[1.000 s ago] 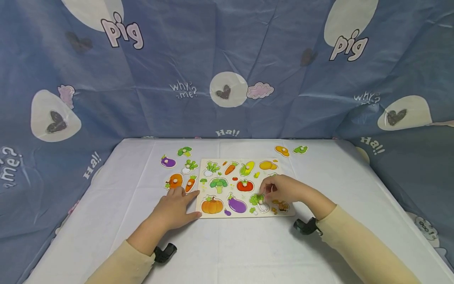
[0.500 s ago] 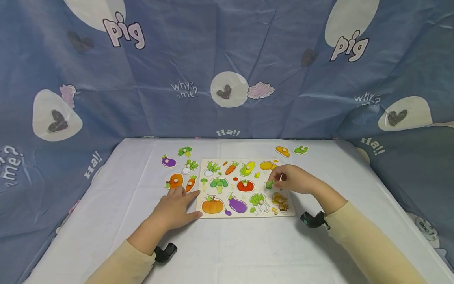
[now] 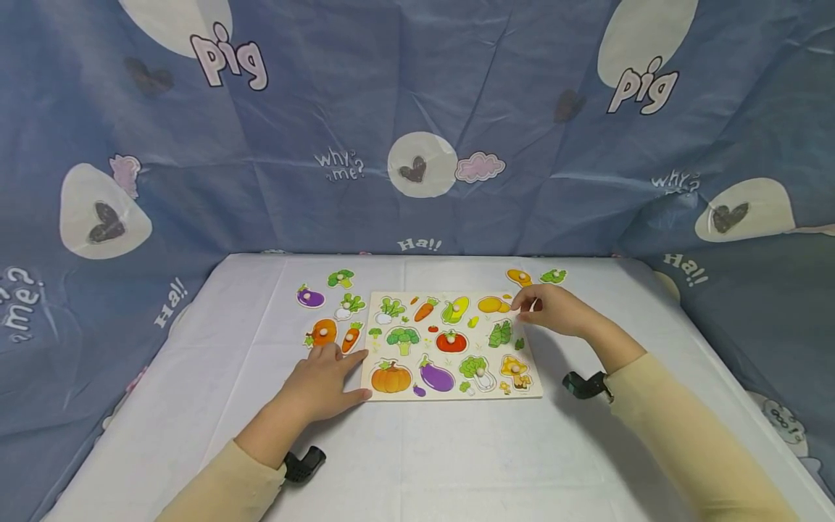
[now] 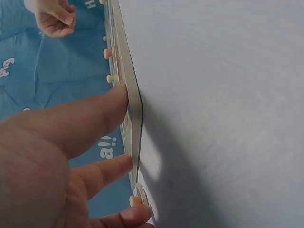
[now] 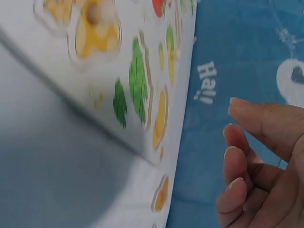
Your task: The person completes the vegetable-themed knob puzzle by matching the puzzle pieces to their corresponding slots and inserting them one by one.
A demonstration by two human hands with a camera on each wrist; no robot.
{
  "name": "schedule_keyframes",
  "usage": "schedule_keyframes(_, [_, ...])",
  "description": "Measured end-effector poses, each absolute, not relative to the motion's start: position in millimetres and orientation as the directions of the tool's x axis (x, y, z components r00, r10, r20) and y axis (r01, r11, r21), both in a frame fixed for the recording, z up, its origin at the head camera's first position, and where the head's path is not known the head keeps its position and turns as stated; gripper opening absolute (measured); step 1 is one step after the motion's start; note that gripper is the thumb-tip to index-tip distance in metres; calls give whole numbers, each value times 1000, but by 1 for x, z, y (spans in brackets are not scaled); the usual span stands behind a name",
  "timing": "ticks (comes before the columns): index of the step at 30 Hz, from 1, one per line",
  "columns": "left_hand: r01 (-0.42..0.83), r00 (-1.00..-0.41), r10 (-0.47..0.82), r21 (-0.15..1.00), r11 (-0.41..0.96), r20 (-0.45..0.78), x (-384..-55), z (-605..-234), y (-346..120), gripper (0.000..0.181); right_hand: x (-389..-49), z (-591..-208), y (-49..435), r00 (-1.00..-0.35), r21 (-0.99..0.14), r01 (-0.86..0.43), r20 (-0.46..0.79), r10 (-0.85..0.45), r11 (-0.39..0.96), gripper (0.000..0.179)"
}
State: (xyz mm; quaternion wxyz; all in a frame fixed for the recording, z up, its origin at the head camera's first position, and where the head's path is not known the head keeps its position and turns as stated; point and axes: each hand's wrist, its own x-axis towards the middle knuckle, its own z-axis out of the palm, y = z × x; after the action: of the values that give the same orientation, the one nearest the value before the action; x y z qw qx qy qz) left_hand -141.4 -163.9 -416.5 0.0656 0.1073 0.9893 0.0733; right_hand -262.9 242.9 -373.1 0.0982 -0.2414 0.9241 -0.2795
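Note:
A wooden vegetable puzzle board (image 3: 450,398) lies flat on the table. Knobbed pieces sit in it: Chinese cabbage (image 3: 475,368), mushroom (image 3: 514,371), tomato (image 3: 451,341) and corn (image 3: 454,310). My left hand (image 3: 316,384) rests at the board's left side, its thumb and index fingertip touching the edge. Its other fingertips lie by the loose carrot piece (image 3: 351,338) and pumpkin piece (image 3: 322,333). My right hand (image 3: 554,310) hovers over the board's far right corner, nearest the loose potato piece (image 3: 519,277). In the right wrist view its thumb and bent fingers (image 5: 232,159) stand apart, holding nothing.
Left of the board lie loose eggplant (image 3: 310,297), broccoli (image 3: 341,278) and turnip (image 3: 349,307) pieces. A green leafy piece (image 3: 553,275) lies beyond my right hand. A blue printed cloth (image 3: 417,94) hangs behind the white table (image 3: 443,457).
My right hand has moved from beside the Chinese cabbage piece, away and to the right, to the board's far corner, uncovering the mushroom and the green picture. My left hand stays put.

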Motion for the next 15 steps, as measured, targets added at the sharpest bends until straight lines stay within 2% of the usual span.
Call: schedule_keyframes(15, [199,-968,219,160,967,-119,-141,-417,-164,76,-303,-373,273,-932,-553,-289,-25,-362,782,20])
